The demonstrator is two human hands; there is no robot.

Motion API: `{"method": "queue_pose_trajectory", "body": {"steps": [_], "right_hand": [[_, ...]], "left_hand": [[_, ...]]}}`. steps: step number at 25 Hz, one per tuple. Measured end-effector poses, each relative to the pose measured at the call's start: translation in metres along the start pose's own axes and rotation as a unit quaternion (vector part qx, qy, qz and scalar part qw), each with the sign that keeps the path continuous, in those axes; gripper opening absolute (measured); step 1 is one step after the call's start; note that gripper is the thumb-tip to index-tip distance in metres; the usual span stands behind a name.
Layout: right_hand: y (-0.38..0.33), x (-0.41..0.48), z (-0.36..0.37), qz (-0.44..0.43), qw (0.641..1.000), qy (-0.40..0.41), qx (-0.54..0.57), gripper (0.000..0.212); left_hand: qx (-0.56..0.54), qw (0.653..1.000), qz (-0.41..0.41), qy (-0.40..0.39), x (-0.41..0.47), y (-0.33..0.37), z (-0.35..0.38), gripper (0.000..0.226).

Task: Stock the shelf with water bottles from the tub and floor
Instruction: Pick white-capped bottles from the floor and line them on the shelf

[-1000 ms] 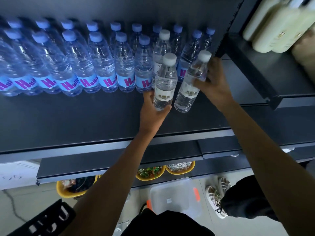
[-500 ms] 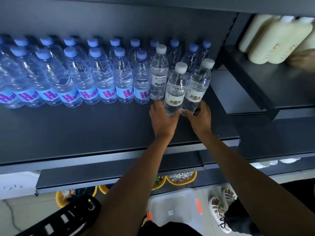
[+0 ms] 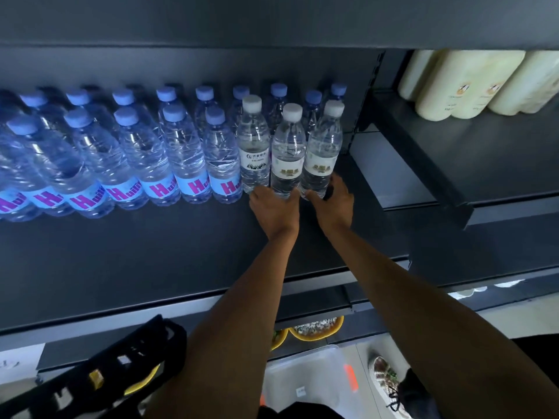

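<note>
Two white-capped bottles stand upright on the shelf (image 3: 151, 252), at the right end of the front row. The left hand (image 3: 273, 208) wraps the base of the left bottle (image 3: 287, 155); the right hand (image 3: 332, 205) wraps the base of the right bottle (image 3: 323, 149). Both bottles lie directly beyond the fingers, long axes vertical, touching each other. Judged next: release and withdraw toward the clear tub (image 3: 305, 382) below.
</note>
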State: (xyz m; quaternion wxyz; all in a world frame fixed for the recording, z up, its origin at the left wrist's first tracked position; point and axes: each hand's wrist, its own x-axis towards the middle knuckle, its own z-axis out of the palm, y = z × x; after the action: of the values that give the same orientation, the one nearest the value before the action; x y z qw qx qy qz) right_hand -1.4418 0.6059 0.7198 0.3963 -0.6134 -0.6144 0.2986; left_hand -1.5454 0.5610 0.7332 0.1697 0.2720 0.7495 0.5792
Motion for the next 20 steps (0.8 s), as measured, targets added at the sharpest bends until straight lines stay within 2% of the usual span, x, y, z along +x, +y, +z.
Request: {"method": "queue_pose_trajectory", "body": {"steps": [7, 12, 20], "right_hand": [[0.002, 0.010, 0.009, -0.009, 0.999, 0.008, -0.053, 0.067], [0.002, 0.011, 0.008, -0.024, 0.997, 0.000, -0.068, 0.069], [0.003, 0.007, 0.008, -0.026, 0.996, -0.004, -0.084, 0.071]], "left_hand": [[0.022, 0.998, -0.011, 0.056, 0.006, -0.002, 0.015, 0.059], [0.029, 0.998, 0.016, 0.052, 0.006, -0.008, 0.017, 0.045], [0.037, 0.999, 0.011, 0.024, 0.008, -0.010, 0.015, 0.047]]}}
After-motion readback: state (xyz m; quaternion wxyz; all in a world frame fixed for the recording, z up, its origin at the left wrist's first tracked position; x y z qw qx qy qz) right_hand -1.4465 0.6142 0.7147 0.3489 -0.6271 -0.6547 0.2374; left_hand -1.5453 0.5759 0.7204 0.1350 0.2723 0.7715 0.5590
